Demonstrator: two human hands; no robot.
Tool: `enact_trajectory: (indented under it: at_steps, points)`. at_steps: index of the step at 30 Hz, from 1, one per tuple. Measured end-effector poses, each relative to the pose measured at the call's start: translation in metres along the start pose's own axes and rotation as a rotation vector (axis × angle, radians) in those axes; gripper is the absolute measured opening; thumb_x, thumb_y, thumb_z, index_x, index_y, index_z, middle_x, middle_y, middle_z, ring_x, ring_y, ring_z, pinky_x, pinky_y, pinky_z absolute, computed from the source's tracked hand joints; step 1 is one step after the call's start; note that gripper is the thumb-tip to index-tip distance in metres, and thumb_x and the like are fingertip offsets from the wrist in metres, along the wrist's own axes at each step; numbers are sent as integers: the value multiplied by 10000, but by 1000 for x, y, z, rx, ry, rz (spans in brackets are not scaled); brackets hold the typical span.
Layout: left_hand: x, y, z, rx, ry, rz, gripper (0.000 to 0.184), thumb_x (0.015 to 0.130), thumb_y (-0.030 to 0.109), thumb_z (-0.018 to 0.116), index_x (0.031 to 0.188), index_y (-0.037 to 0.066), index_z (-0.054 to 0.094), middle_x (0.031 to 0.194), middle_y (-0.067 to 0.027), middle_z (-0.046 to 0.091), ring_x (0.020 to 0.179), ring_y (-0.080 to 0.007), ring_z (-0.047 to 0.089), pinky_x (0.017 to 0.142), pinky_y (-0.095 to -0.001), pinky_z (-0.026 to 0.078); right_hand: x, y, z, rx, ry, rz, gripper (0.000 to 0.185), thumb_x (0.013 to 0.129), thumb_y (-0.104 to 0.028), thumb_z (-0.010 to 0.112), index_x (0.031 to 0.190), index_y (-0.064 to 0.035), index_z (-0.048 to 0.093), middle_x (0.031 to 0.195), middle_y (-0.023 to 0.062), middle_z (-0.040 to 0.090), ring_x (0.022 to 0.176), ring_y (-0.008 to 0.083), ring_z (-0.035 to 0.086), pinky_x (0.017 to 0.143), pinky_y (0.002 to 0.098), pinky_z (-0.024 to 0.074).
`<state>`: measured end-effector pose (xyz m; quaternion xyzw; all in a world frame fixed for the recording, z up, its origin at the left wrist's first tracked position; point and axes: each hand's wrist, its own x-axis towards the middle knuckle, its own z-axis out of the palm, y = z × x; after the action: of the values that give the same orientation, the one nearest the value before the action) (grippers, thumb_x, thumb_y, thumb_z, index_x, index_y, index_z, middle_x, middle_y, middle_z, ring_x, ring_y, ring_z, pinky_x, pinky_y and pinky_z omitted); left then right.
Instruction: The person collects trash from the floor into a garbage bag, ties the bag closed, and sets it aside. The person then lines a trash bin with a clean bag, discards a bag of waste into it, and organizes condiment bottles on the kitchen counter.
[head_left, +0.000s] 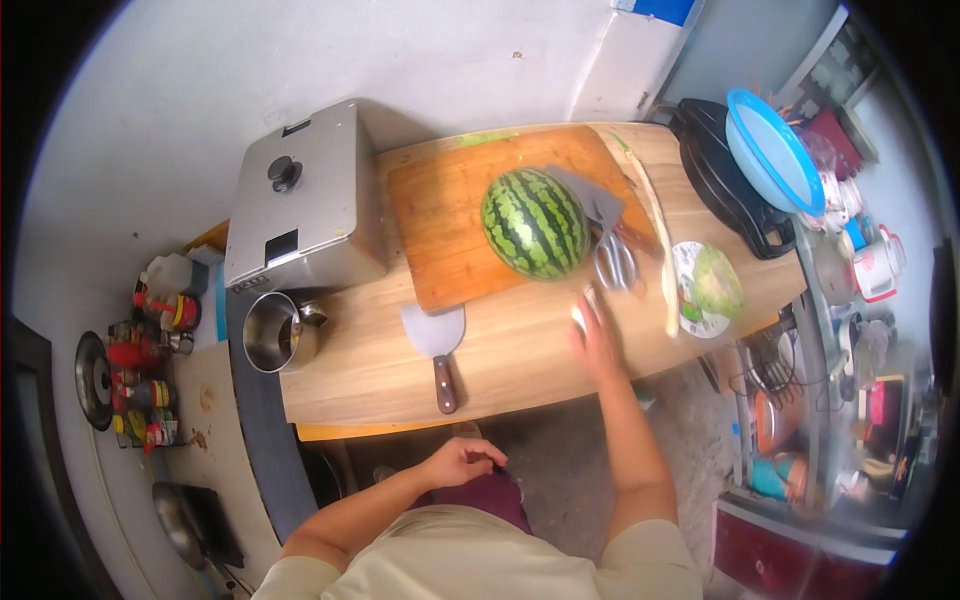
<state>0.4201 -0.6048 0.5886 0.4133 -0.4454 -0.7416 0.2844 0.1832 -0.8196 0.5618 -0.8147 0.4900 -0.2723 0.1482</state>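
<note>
A striped green watermelon (536, 223) lies on the wooden cutting board (440, 225). Partly behind it is a cleaver (592, 198), its dark handle pointing right, and scissors (615, 262) lie at the board's right edge. My right hand (597, 340) is low over the countertop, just below the scissors, with its fingers around a small white thing (578, 318) whose kind I cannot make out. In front of my waist, my left hand (465, 462) hangs with loosely bent fingers, and nothing shows in it. A broad scraper (435, 330) with a wooden handle lies left of my right hand.
A steel box with a lid (300, 190) and a metal pot (272, 335) stand left. Right of the board lie a long scallion (655, 220) and a plate (692, 318) with pale green cabbage (718, 283). A black case (720, 170) and blue basin (775, 150) stand far right.
</note>
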Motion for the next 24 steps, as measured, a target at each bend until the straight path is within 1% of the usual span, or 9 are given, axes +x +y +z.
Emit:
enact_trajectory:
  at_steps: [2, 3, 6, 7, 11, 12, 15, 18, 24]
  points:
    - [9, -13, 6, -103, -87, -73, 225, 820, -50, 524, 1020, 19, 602, 969, -73, 611, 855, -125, 577, 763, -250, 479, 14, -5, -4, -9, -17, -5, 482, 819, -213, 539, 1246, -28, 414, 1261, 239, 415, 1166, 391, 388, 983, 440, 317]
    - [14, -20, 4, -63, -157, -179, 232, 859, 20, 507, 1083, 19, 567, 1064, -97, 579, 963, -167, 560, 857, -292, 459, 22, -5, -4, -51, 3, -53, 423, 828, -227, 524, 1207, -50, 468, 1242, 219, 448, 1170, 362, 401, 979, 416, 330]
    - [34, -35, 9, -600, -109, -393, 278, 900, 112, 464, 1155, 9, 506, 1155, -115, 534, 1049, -209, 528, 920, -333, 421, 32, 6, 4, -14, -50, -139, 355, 818, -226, 531, 1137, -71, 535, 1171, 186, 519, 1143, 338, 440, 975, 395, 342]
    - [43, -37, 12, -699, -87, -449, 360, 933, 218, 380, 1210, -4, 439, 1234, -142, 474, 1132, -256, 471, 974, -379, 372, 28, 5, 9, 8, 0, -156, 308, 779, -197, 578, 1072, -101, 582, 1099, 154, 569, 1083, 329, 491, 928, 392, 387]
    - [78, -59, 18, -1168, 108, -393, 443, 929, 299, 326, 1215, -28, 412, 1262, -180, 437, 1185, -283, 415, 1002, -413, 333, -14, -34, 14, 114, -220, -123, 327, 750, -122, 595, 1076, -109, 580, 1120, 167, 548, 1020, 343, 521, 869, 393, 425]
    - [82, -59, 18, -1198, 111, -355, 439, 921, 289, 340, 1214, -30, 410, 1259, -180, 440, 1180, -284, 419, 1004, -414, 330, -25, -52, 13, 128, -241, -179, 346, 750, -95, 583, 1095, -101, 566, 1175, 185, 515, 1017, 364, 518, 867, 393, 424]
    - [85, -65, 17, -1323, 69, -220, 417, 885, 242, 380, 1201, -28, 418, 1235, -168, 465, 1156, -283, 439, 1000, -418, 329, -58, -81, 34, 117, -121, -165, 348, 727, -129, 621, 1073, -125, 592, 1024, 158, 586, 972, 342, 538, 850, 407, 436]
    - [79, -75, 15, -1342, 106, -168, 394, 888, 233, 363, 1183, -17, 439, 1211, -158, 487, 1141, -271, 453, 992, -421, 333, -78, -115, 39, 140, -154, -241, 362, 735, -119, 607, 1095, -95, 574, 1016, 178, 581, 977, 356, 532, 868, 412, 425]
    - [48, -65, 13, -1437, 169, -120, 343, 886, 209, 324, 1104, -2, 485, 1121, -138, 545, 1096, -248, 488, 965, -388, 353, -122, -147, 53, 205, -213, -114, 336, 762, -129, 578, 1093, -72, 564, 1044, 191, 565, 964, 351, 537, 872, 414, 421]
